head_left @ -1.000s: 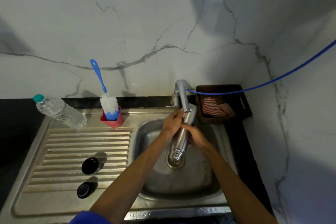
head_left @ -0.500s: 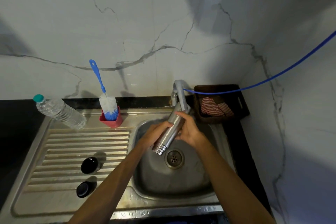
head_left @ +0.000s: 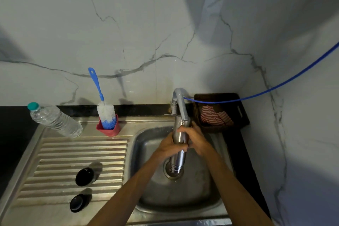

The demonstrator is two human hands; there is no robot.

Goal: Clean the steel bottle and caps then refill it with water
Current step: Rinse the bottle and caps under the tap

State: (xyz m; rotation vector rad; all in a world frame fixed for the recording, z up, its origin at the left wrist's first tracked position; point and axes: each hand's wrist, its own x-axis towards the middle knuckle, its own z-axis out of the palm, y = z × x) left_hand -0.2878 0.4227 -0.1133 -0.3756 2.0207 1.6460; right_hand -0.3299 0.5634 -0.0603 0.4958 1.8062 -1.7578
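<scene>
Both hands, left hand [head_left: 169,146] and right hand [head_left: 197,140], wrap the steel bottle [head_left: 178,149] under the tap [head_left: 180,104], mouth toward 6 o'clock over the drain [head_left: 167,169], likely draining rinse water.

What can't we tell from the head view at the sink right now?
- Steel bottle: its mid-body is covered by the left hand and right hand, so the state of that surface is hidden.
- Bottle mouth points down toward the drain; its inside is not visible.
- Tap: too dim and small to tell whether water runs.
- Two black caps on the drainboard: too dark to tell whether they are washed.
- Basket: the striped cloth hides anything beneath.
</scene>
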